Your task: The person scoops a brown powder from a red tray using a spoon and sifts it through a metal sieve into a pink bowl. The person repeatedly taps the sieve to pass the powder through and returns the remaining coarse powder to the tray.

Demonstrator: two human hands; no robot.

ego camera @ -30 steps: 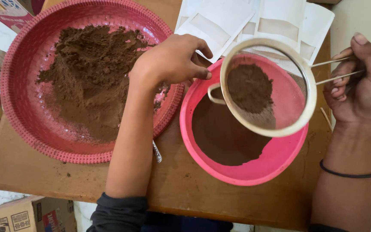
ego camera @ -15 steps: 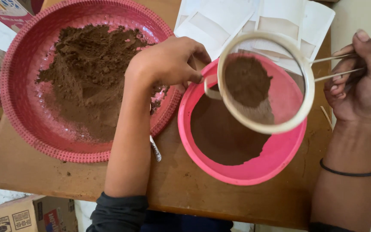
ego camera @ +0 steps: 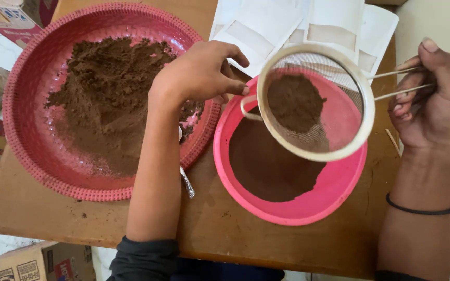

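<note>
The sieve (ego camera: 316,101) has shifted slightly left over the pink bowl (ego camera: 287,203); right hand (ego camera: 436,99) stays clamped on its handle, left hand (ego camera: 199,73) loosely curled by its rim.

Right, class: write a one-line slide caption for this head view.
Right hand holds a sieve of brown powder over a pink bowl; left hand touches its rim.

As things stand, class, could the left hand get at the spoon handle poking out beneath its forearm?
Probably yes: the left hand is bare, and the spoon handle lies exposed on the table, though the forearm must draw back.
</note>
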